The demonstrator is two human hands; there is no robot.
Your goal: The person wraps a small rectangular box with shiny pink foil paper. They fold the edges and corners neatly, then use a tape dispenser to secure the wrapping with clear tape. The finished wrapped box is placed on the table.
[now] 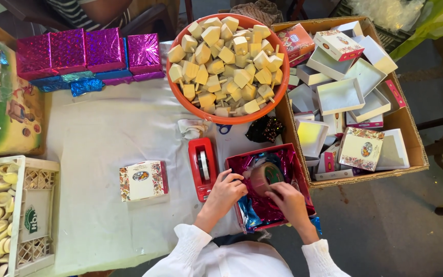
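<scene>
Left hand (227,192) and right hand (288,197) curl inward, close together.

Both hands (257,195) on foil-lined box (296,169)

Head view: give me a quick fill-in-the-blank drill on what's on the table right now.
1. Both hands, left hand and right hand, work at a box lined with shiny ____ foil.
2. The red tape dispenser lies to the ____ of that box.
3. The orange bowl is heaped with ____ spinning tops.

Missing words: pink; left; wooden
</scene>
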